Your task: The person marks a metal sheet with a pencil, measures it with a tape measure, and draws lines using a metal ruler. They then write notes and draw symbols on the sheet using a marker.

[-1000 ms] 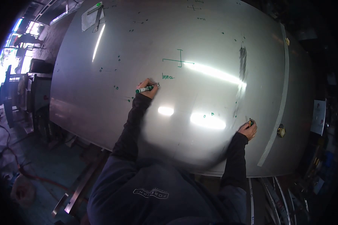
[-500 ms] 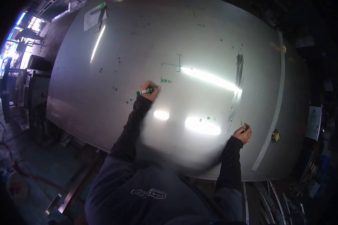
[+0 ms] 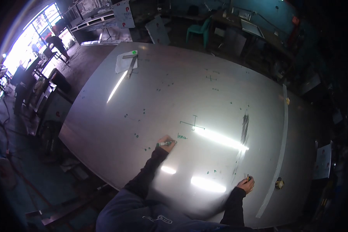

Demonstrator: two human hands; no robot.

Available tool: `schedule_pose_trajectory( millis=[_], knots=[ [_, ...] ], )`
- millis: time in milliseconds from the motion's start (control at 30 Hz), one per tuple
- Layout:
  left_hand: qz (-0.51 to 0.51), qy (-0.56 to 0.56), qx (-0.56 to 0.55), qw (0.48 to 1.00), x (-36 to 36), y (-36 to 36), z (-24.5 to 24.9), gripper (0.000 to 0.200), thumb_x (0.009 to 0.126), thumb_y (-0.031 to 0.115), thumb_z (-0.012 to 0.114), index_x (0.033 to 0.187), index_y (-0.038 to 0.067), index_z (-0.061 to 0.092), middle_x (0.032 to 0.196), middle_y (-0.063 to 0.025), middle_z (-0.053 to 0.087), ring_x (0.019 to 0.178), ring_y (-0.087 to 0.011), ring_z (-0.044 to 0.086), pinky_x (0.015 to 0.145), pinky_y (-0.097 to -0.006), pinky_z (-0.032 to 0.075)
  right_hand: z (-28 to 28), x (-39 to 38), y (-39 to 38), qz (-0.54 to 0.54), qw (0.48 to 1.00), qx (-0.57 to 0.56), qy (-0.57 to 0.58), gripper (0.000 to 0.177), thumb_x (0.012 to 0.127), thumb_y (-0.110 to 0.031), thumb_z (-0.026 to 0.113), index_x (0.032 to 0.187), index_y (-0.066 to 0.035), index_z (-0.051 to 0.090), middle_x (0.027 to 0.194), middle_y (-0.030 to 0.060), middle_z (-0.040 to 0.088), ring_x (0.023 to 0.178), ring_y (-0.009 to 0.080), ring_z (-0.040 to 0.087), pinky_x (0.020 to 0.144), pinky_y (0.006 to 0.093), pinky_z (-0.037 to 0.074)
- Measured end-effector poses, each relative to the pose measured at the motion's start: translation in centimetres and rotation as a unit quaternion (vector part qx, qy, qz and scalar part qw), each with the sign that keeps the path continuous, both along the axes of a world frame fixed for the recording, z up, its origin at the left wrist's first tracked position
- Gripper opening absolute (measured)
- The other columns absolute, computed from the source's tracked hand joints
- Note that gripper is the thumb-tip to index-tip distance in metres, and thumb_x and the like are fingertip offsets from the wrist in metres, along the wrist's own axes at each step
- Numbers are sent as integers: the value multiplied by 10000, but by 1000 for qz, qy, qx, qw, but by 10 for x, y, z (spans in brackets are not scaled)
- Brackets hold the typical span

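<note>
A large grey metal sheet [image 3: 116, 127] lies in front of me, with green marks on it. My left hand [image 3: 167, 139] is closed round a white-and-green marker pen [image 3: 163, 144], its tip end just below the green handwritten word "Inner" [image 3: 182, 137]. Above the word is a drawn cross with short end bars [image 3: 195, 123]. My right hand [image 3: 246, 186] rests near the sheet's front right, fingers closed on a small dark and yellowish thing [image 3: 249, 178] that I cannot make out. To its right sits a yellow-and-black tape measure [image 3: 279, 183].
A long pale straight strip [image 3: 276, 166] runs along the right side. At the far left corner lie a white paper [image 3: 121, 63] and a metal square [image 3: 132, 66]. Beyond stand a green chair [image 3: 198, 29] and a cluttered bench [image 3: 255, 33]. Someone stands near the bright doorway [image 3: 58, 45].
My view has tilted up, so the sheet appears lower and the room behind it shows. The left hand still holds the marker by the word; the right hand stays near the tape measure.
</note>
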State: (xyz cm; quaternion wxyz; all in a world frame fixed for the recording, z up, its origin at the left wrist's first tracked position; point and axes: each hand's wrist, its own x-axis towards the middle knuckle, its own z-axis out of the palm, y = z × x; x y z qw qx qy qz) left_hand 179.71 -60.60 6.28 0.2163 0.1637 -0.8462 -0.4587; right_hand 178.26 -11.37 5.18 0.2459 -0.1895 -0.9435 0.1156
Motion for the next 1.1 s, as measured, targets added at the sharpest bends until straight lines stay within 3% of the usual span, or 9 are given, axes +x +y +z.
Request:
schedule_pose_trajectory(
  millis=[133, 233, 300, 333, 367, 433, 500, 700, 1100],
  knots=[
    [39, 95, -4, 995, 7, 4, 22, 113, 852, 116, 680, 955, 80, 650, 716, -88, 663, 646, -214, 659, 612, -320, 513, 2, 1, -1, -5, 1000, 2, -14, 281, 854, -124, 580, 1131, -76, 580, 1061, 100, 618, 1018, 318, 591, 848, 466, 438],
    [-16, -3, 8, 1000, 28, 1, 13, 210, 886, 124, 657, 1095, 108, 655, 829, -106, 707, 762, -238, 697, 696, -329, 531, 1, 0, -1, -5, 1000, 6, -12, 270, 871, -135, 577, 1137, -86, 581, 1062, 98, 621, 1015, 317, 595, 839, 470, 444],
    [-49, -134, -240, 960, 45, 11, 13, 236, 893, 166, 664, 1125, 127, 648, 1007, -121, 713, 982, -265, 679, 867, -392, 513, 1, 1, -1, -5, 1000, 10, -15, 270, 874, -136, 577, 1139, -89, 580, 1065, 98, 619, 1018, 316, 594, 843, 470, 443],
    [-90, -15, -241, 966, 49, 16, 1, 283, 886, 220, 674, 1155, 148, 624, 1170, -174, 653, 1185, -316, 572, 1008, -491, 425, 2, 1, -2, -7, 1000, 11, -15, 258, 873, -137, 578, 1124, -75, 589, 1054, 109, 625, 1003, 324, 598, 839, 468, 451],
    [-91, -17, -239, 967, 56, 24, -2, 283, 886, 220, 674, 1155, 148, 624, 1170, -174, 653, 1185, -316, 572, 1008, -491, 425, 2, 2, -2, -9, 1000, 13, -16, 247, 873, -137, 579, 1108, -62, 597, 1044, 121, 630, 987, 333, 603, 835, 467, 458],
    [-128, -101, -298, 940, 67, 42, -9, 378, 888, 335, 657, 1213, 150, 603, 1321, -200, 561, 1333, -385, 418, 1084, -562, 315, -17, -8, 5, 9, 1000, 8, 3, 234, 871, -135, 581, 1085, -45, 607, 1028, 136, 636, 965, 343, 608, 827, 465, 467],
    [-147, -133, -297, 934, 70, 44, -24, 433, 839, 362, 700, 1174, 122, 568, 1426, -252, 437, 1342, -459, 360, 1056, -609, 326, -15, -3, 10, 33, 998, 23, 46, 212, 858, -126, 591, 1027, -4, 628, 986, 174, 649, 909, 370, 617, 807, 458, 489],
    [-175, -221, -261, 923, 63, 54, 6, 410, 867, 368, 656, 1175, 113, 562, 1446, -276, 394, 1398, -468, 261, 1095, -617, 255, 6, 0, -4, -11, 999, 18, -34, 262, 830, -131, 579, 1084, -72, 612, 1059, 108, 626, 1035, 315, 582, 851, 464, 446],
    [-182, -258, -256, 913, 58, 55, 9, 394, 903, 350, 611, 1188, 95, 515, 1502, -299, 298, 1426, -480, 185, 1107, -607, 232, 2, 1, -2, -10, 999, 27, -33, 293, 835, -141, 580, 1125, -94, 585, 1054, 100, 608, 1039, 312, 577, 853, 470, 443]
  ],
)
